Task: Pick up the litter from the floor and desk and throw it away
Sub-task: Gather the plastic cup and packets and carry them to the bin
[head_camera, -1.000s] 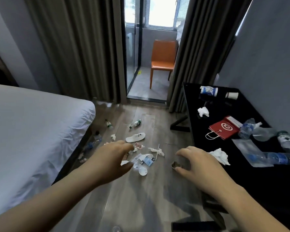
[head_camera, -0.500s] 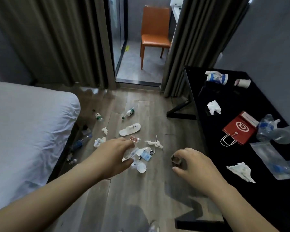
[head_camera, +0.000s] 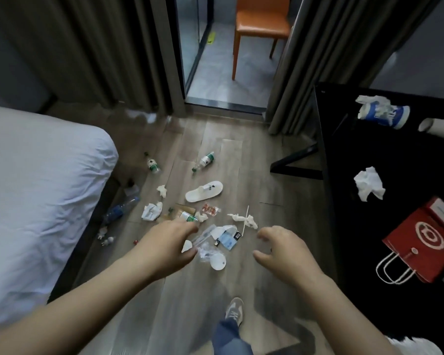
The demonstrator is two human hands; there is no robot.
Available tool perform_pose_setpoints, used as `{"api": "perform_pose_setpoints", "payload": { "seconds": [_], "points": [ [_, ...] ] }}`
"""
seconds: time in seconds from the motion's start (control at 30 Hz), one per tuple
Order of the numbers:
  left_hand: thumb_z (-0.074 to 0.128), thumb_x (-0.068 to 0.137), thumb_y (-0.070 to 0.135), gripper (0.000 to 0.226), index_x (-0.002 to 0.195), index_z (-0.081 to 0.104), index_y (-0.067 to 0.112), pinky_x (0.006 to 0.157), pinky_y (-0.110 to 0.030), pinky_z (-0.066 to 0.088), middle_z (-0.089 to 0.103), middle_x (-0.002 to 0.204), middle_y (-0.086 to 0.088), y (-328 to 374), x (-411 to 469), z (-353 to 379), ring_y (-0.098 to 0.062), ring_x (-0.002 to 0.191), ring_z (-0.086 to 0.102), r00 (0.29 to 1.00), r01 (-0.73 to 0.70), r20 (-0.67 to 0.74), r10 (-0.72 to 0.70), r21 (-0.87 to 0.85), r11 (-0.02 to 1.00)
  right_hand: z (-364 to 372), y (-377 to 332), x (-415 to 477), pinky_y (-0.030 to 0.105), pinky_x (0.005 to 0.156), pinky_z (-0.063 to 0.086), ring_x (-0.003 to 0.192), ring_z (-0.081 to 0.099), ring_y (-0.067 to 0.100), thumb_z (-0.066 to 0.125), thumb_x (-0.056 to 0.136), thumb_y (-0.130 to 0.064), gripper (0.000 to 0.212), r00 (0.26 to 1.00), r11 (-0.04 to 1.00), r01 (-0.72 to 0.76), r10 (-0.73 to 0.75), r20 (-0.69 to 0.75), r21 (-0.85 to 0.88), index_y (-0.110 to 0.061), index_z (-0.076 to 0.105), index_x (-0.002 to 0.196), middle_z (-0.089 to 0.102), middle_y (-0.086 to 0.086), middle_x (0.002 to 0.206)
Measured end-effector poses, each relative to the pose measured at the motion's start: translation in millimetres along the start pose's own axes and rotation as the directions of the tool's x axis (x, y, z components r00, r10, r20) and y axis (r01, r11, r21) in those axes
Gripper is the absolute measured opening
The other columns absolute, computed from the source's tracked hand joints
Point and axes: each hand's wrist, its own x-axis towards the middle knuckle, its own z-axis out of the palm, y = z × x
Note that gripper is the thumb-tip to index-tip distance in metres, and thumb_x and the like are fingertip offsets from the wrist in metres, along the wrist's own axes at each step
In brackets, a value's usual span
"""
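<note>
- The left hand [head_camera: 169, 244] hangs at the centre of the frame above the floor [head_camera: 190, 303]. Its fingers bend downward, a little apart from the thumb, and hold nothing.
- The right hand [head_camera: 283, 252] hangs just right of it. Its fingers are curled like a claw with a wide gap to the thumb, and it is also empty.
- Between the hands a pile [head_camera: 210, 234] of litter lies on the wood: clear plastic, a blue packet [head_camera: 228, 242] and a white lid [head_camera: 218, 261].
- Just above the pile a stick [head_camera: 245, 221] lies across a floor tissue [head_camera: 237, 217].
- Higher up are a white slipper [head_camera: 204, 192] and a small bottle [head_camera: 205, 161] on its side.
- Left of centre, a crumpled cloth [head_camera: 153, 211] and a clear bottle [head_camera: 121, 210] lie beside the bed [head_camera: 36, 188].
- The black desk [head_camera: 344, 149] fills the right side. On it lie a desk tissue [head_camera: 368, 184], a red bag [head_camera: 426, 239], a blue cup [head_camera: 385, 112] on its side and a paper cup [head_camera: 436, 128].
- An orange chair [head_camera: 260, 24] stands at top centre, between the curtains.
- A shoe [head_camera: 233, 311] shows at bottom centre.
</note>
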Motion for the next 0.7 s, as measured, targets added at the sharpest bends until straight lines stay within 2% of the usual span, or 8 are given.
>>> {"api": "perform_pose_setpoints", "payload": {
  "seconds": [0.07, 0.17, 0.23, 0.4, 0.7],
  "points": [
    [0.036, 0.075, 0.054, 0.053, 0.109, 0.058, 0.02, 0.083, -0.034, 0.047, 0.062, 0.107, 0.001, -5.7, 30.4, 17.2, -0.021, 0.102, 0.059, 0.998, 0.054, 0.034, -0.053, -0.022, 0.998, 7.5, 16.4, 33.9, 0.028, 0.087, 0.042, 0.11, 0.054, 0.016, 0.061, 0.084, -0.035, 0.034, 1.0, 1.0, -0.017, 0.016, 0.026, 0.017, -0.023, 0.06, 0.116, 0.061, -0.004, 0.115],
    [0.052, 0.087, 0.041, 0.033, 0.111, 0.058, 0.02, 0.083, -0.033, 0.045, 0.061, 0.108, -0.001, -17.9, 71.5, 44.7, -0.022, 0.103, 0.058, 0.991, 0.118, 0.076, -0.114, -0.043, 0.992, 28.3, 37.5, 77.3, 0.028, 0.089, 0.042, 0.112, 0.054, 0.017, 0.063, 0.084, -0.034, 0.035, 0.997, 0.997, -0.057, 0.054, 0.055, 0.059, -0.023, 0.061, 0.117, 0.061, -0.002, 0.116],
    [0.054, 0.088, 0.037, 0.029, 0.11, 0.059, 0.019, 0.083, -0.034, 0.045, 0.061, 0.109, -0.002, -30.3, 97.4, 66.1, -0.023, 0.103, 0.058, 0.986, 0.145, 0.094, -0.14, -0.05, 0.988, 49.7, 50.6, 102.6, 0.028, 0.089, 0.043, 0.11, 0.056, 0.017, 0.064, 0.083, -0.034, 0.037, 0.993, 0.992, -0.093, 0.086, 0.074, 0.086, -0.022, 0.062, 0.117, 0.062, -0.001, 0.115],
    [0.054, 0.089, 0.039, 0.034, 0.117, 0.056, 0.019, 0.085, -0.033, 0.046, 0.061, 0.114, -0.002, -80.7, 162.5, 146.3, -0.022, 0.106, 0.057, 0.98, 0.163, 0.122, -0.159, -0.031, 0.986, 130.0, 84.5, 164.5, 0.029, 0.09, 0.044, 0.11, 0.057, 0.016, 0.064, 0.082, -0.035, 0.04, 0.985, 0.985, -0.146, 0.137, 0.107, 0.087, -0.021, 0.061, 0.119, 0.061, -0.001, 0.115],
    [0.055, 0.086, 0.042, 0.039, 0.117, 0.054, 0.018, 0.083, -0.035, 0.047, 0.06, 0.114, -0.004, -185.7, 272.2, 363.6, -0.024, 0.105, 0.057, 0.974, 0.117, 0.189, -0.125, 0.054, 0.992, 332.4, 167.2, 278.0, 0.032, 0.091, 0.045, 0.112, 0.055, 0.016, 0.061, 0.083, -0.035, 0.041, 0.982, 0.992, -0.13, 0.127, 0.142, 0.01, -0.023, 0.059, 0.123, 0.06, -0.002, 0.118]
  ]
}}
